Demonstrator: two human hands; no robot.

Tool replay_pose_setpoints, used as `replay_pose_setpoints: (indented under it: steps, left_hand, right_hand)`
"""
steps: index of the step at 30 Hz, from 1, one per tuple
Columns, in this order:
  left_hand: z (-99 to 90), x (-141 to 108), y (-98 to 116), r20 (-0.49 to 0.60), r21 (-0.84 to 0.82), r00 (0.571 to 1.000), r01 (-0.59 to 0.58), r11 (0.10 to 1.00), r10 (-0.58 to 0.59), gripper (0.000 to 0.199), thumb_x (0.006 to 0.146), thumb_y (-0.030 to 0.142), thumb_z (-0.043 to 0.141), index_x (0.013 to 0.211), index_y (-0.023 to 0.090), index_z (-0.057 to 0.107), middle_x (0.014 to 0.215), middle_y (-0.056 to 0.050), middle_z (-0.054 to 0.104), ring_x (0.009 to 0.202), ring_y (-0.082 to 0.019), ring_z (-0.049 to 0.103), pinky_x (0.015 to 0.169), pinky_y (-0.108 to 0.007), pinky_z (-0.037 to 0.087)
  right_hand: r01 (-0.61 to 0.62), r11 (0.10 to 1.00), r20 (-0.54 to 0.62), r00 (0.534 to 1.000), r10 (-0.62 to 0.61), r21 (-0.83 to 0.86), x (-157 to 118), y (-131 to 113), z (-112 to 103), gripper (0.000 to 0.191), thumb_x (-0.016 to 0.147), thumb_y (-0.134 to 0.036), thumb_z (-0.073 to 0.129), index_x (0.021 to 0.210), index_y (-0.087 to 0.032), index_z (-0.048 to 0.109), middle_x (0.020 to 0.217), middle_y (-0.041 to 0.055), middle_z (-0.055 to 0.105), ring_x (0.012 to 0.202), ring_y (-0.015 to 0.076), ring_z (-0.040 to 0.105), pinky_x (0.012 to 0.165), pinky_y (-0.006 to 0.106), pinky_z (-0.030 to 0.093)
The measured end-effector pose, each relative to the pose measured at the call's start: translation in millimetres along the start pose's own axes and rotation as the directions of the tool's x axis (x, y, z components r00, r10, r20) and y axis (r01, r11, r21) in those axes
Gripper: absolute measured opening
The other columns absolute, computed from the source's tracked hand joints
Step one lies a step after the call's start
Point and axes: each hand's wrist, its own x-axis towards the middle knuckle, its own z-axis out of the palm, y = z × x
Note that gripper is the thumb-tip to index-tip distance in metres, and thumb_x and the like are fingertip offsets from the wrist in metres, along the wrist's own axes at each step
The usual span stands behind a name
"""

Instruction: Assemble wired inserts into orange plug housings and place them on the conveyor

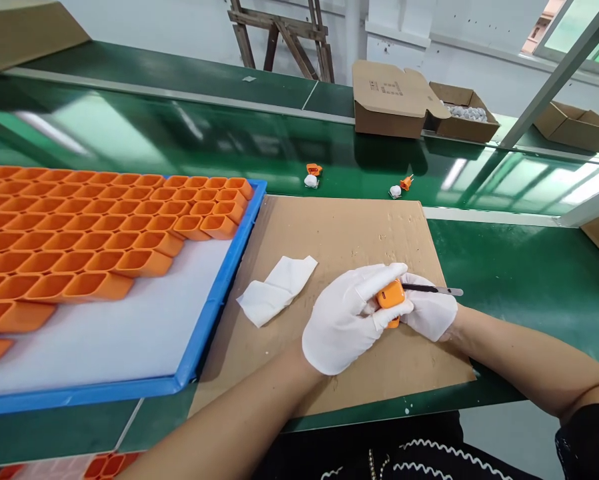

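My left hand (347, 317), in a white glove, is closed around a small orange plastic charger housing (391, 294) with a dark slot in its face. A bit of orange shows below the fingers, and I cannot tell if it is the same part. Close against it on the right is my right hand (429, 313), also gloved, its fingers largely hidden behind the housing. A slim black-handled tool (422, 288) with a flat, rounded metal end lies across this hand, pointing right. Both hands are above a cardboard sheet (344, 233). A crumpled white cloth (279, 287) rests left of them.
A blue-rimmed tray (214, 293) at left holds rows of orange shells (94, 227). Beyond the cardboard, two small groups of orange (314, 169) and white parts (395, 192) sit on the green surface. Cardboard boxes (389, 100) stand at the back.
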Motion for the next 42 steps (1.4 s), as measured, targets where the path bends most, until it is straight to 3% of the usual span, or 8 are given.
replay_pose_setpoints:
  steps: [6, 9, 13, 16, 19, 23, 34, 42]
  left_hand:
    - [-0.1, 5.7, -16.8, 0.027, 0.171, 0.997, 0.073, 0.983, -0.079, 0.039, 0.086, 0.008, 0.068, 0.121, 0.025, 0.070, 0.115, -0.005, 0.077, 0.103, -0.022, 0.073, 0.094, -0.040, 0.060]
    - [-1.0, 8.0, -28.9, 0.092, 0.009, 0.969, 0.230, 0.973, -0.230, 0.040, 0.080, 0.007, 0.068, 0.115, 0.025, 0.072, 0.118, -0.006, 0.073, 0.111, -0.023, 0.069, 0.099, -0.044, 0.057]
    - [-4.8, 12.3, -36.7, 0.254, -0.299, 0.888, 0.448, 0.842, -0.382, 0.035, 0.077, 0.025, 0.080, 0.111, 0.024, 0.075, 0.106, -0.006, 0.066, 0.095, -0.021, 0.067, 0.088, -0.040, 0.059]
    - [-5.3, 12.3, -37.4, 0.382, -0.453, 0.829, 0.553, 0.700, -0.408, 0.041, 0.074, 0.030, 0.085, 0.114, 0.023, 0.075, 0.104, -0.006, 0.066, 0.088, -0.019, 0.066, 0.083, -0.037, 0.058]
    - [-3.1, 10.1, -36.3, 0.453, -0.503, 0.778, 0.627, 0.595, -0.436, 0.045, 0.071, 0.029, 0.088, 0.113, 0.022, 0.073, 0.110, -0.009, 0.068, 0.091, -0.020, 0.067, 0.083, -0.037, 0.058]
    - [-0.3, 8.3, -32.8, 0.554, -0.484, 0.714, 0.695, 0.532, -0.428, 0.044, 0.073, 0.024, 0.085, 0.114, 0.020, 0.070, 0.098, -0.007, 0.073, 0.088, -0.020, 0.070, 0.082, -0.037, 0.060]
    - [-3.5, 8.6, -29.4, 0.598, -0.223, 0.656, 0.687, 0.691, -0.460, 0.046, 0.077, 0.041, 0.083, 0.116, 0.019, 0.071, 0.101, -0.010, 0.078, 0.083, -0.023, 0.075, 0.077, -0.039, 0.064]
    - [-5.0, 12.5, -26.7, 0.625, -0.110, 0.615, 0.679, 0.726, -0.481, 0.046, 0.079, 0.043, 0.080, 0.117, 0.017, 0.072, 0.103, -0.010, 0.076, 0.086, -0.024, 0.074, 0.079, -0.037, 0.063]
  right_hand:
    - [0.096, 0.973, -0.228, 0.963, -0.144, -0.210, -6.0, -25.4, 0.4, 0.049, 0.083, -0.056, 0.080, 0.078, -0.024, 0.043, 0.064, -0.0058, 0.057, 0.058, 0.0115, 0.054, 0.058, 0.027, 0.046]
    - [0.141, 0.924, -0.185, 0.958, -0.217, -0.355, -8.8, -31.2, -2.5, 0.044, 0.095, -0.067, 0.059, 0.090, -0.023, 0.054, 0.078, 0.0012, 0.067, 0.074, 0.0163, 0.062, 0.069, 0.032, 0.049]
    - [0.146, 0.811, -0.193, 0.933, -0.303, -0.567, -6.7, -38.9, -14.3, 0.074, 0.095, -0.083, 0.028, 0.106, -0.023, 0.070, 0.089, 0.0065, 0.070, 0.085, 0.0211, 0.063, 0.080, 0.040, 0.049]
    - [0.028, 0.775, -0.215, 0.954, -0.210, -0.632, -4.4, -51.1, -18.3, 0.062, 0.096, -0.075, 0.042, 0.092, -0.023, 0.077, 0.089, 0.0053, 0.071, 0.076, 0.0183, 0.060, 0.074, 0.038, 0.049]
    - [-0.078, 0.889, -0.277, 0.959, -0.056, -0.451, -7.5, -62.5, -15.2, 0.036, 0.087, -0.055, 0.068, 0.076, -0.020, 0.072, 0.072, 0.0009, 0.068, 0.059, 0.0130, 0.057, 0.059, 0.031, 0.048]
    - [0.040, 0.970, -0.295, 0.949, -0.112, -0.238, -21.3, -62.1, -12.6, 0.021, 0.065, -0.031, 0.090, 0.069, -0.020, 0.071, 0.070, 0.0002, 0.073, 0.064, 0.0149, 0.067, 0.061, 0.029, 0.055]
    - [0.442, 0.836, -0.149, 0.849, -0.507, -0.324, -34.0, -13.0, -20.1, 0.015, 0.082, -0.018, 0.084, 0.094, -0.027, 0.083, 0.087, 0.0041, 0.079, 0.074, 0.0188, 0.073, 0.062, 0.032, 0.061]
    - [0.446, 0.853, -0.140, 0.858, -0.494, -0.273, -31.4, -13.5, -22.0, 0.007, 0.087, -0.021, 0.081, 0.093, -0.025, 0.083, 0.087, 0.0050, 0.079, 0.078, 0.0194, 0.075, 0.069, 0.033, 0.065]
